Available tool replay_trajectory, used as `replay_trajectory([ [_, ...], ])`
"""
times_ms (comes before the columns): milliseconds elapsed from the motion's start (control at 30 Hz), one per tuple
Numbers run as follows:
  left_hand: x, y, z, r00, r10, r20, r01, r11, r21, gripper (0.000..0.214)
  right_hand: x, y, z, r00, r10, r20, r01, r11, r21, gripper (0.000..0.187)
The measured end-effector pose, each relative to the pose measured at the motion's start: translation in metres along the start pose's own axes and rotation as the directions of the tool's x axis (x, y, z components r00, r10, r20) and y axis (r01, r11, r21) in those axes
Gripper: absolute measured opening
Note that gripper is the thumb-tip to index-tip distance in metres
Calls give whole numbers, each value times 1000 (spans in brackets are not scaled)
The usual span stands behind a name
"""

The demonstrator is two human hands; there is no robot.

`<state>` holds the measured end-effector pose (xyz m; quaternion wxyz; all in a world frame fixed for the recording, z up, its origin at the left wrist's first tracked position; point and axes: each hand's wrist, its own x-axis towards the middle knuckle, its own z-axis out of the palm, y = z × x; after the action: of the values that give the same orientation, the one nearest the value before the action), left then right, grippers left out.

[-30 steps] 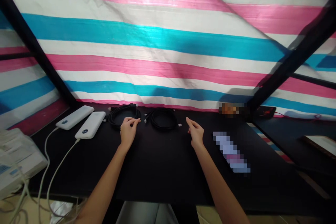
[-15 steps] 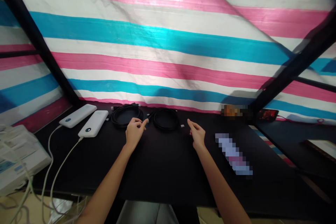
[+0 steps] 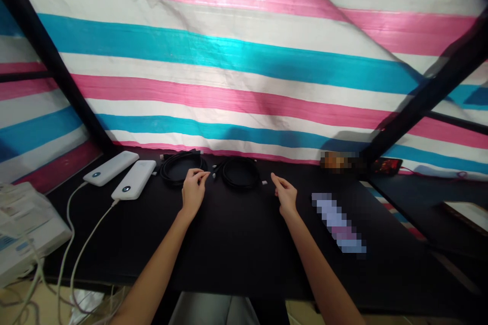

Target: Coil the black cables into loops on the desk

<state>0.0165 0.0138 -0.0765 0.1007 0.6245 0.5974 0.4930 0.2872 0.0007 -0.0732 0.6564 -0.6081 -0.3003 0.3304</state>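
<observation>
Pinching its fingertips together just left of the coiled black cable [image 3: 240,173], the left hand [image 3: 193,190] holds nothing I can make out; the half-open right hand [image 3: 285,197] sits empty just right of it.

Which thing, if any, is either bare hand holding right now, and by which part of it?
Nothing is clearly held. The left hand pinches its fingertips between two coiled black cables, but any grip on a thin wire is too small to tell. The right hand is open, holding nothing.

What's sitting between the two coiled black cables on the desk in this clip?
In the head view, small white-tipped cable plugs lie between the left coil and the right coil, with the left hand's fingertips beside them.
</observation>
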Motion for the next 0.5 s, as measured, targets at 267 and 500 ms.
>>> replay_trajectory([
  [267,-4,11,-2,998,-25,55,20,996,84,16,2,2,0,1000,-6,-2,6,1000,-15,50],
  [500,-4,22,-9,995,-90,37,84,985,148,24,3,3,0,1000,-13,3,13,1000,-22,49],
])
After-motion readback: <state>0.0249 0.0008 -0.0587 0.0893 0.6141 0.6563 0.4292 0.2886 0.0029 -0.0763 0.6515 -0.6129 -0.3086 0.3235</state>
